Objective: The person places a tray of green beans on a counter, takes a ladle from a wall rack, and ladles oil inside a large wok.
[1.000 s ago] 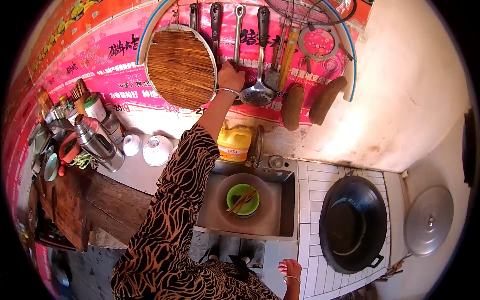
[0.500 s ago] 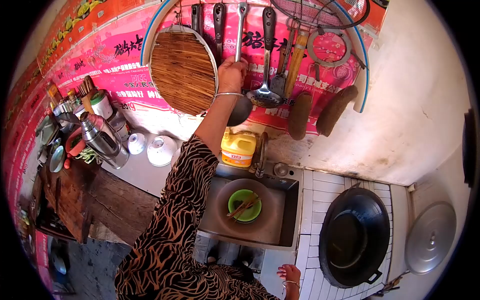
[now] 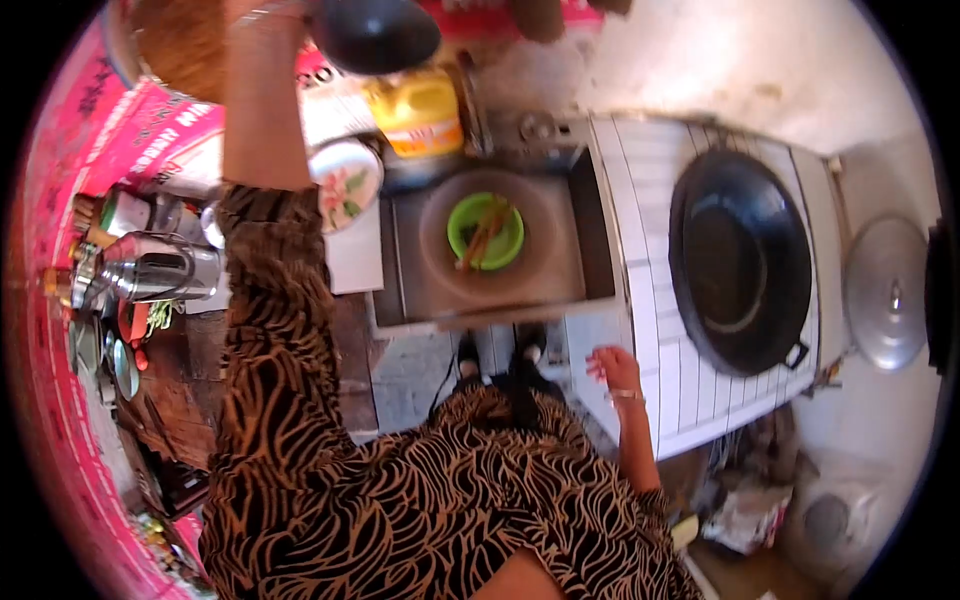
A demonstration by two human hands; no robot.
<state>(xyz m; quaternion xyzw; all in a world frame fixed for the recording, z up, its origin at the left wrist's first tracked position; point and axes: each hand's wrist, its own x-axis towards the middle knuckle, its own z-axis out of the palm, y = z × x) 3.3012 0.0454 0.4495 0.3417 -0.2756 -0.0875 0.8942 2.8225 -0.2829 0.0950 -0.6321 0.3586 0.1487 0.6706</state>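
Note:
My left hand [image 3: 238, 8] is mostly cut off by the top edge, its fingers out of sight; a bracelet rings the wrist. Just right of that wrist is the dark bowl of a ladle [image 3: 375, 36], large and near the camera. Its handle is out of view, though half a second ago this hand was closed on it. My right hand [image 3: 612, 368] hangs open, holding nothing, between the sink and the white tiled counter. In the sink [image 3: 596, 225], a green bowl [image 3: 460, 222] with chopsticks [image 3: 486, 232] sits inside a wide round basin [image 3: 435, 265].
A yellow jug [image 3: 418, 112] stands behind the sink, with a plate of food [image 3: 345, 185] to its left. A black wok [image 3: 740, 265] is set in the tiled counter [image 3: 650, 290]. A metal lid [image 3: 888, 295] leans at right; a steel thermos [image 3: 165, 268] is at left.
My view has tilted down, leaving most hanging utensils out of frame. The ladle has come off the wall and nearer to me, shifted left with my left arm. My right hand stays empty.

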